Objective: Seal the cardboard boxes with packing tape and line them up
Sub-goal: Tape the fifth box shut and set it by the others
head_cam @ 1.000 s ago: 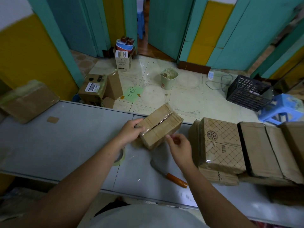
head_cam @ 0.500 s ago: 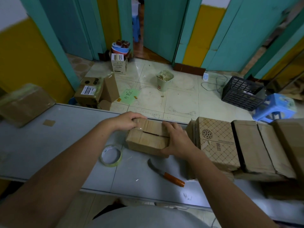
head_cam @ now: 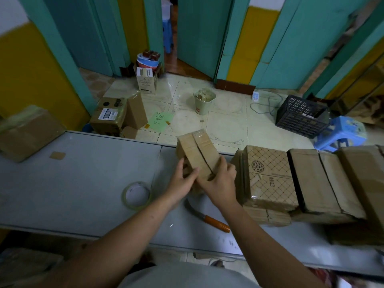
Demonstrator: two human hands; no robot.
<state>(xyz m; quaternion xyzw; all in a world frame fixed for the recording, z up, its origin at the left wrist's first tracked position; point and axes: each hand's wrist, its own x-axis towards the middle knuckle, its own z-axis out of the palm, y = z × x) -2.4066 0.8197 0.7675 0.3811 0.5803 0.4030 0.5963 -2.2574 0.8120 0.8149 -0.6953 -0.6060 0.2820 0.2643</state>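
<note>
Grey table [head_cam: 62,183], tiled floor [head_cam: 228,125], teal doors [head_cam: 197,34]

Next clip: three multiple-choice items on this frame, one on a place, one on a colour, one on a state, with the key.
1. Where does the tape roll lie?
A. On the floor.
B. On the table, left of the knife.
C. On the stool.

2. What colour is the knife's handle?
A. Blue.
B. White.
C. Orange.

3. What holds the small box?
A. The left hand and right hand together.
B. The left hand alone.
C. Nothing; it lies flat.

Key: 1 B, it lies flat on the grey tabletop; 2 C, the handle is plainly orange; 3 A, both hands grip its near end.
</note>
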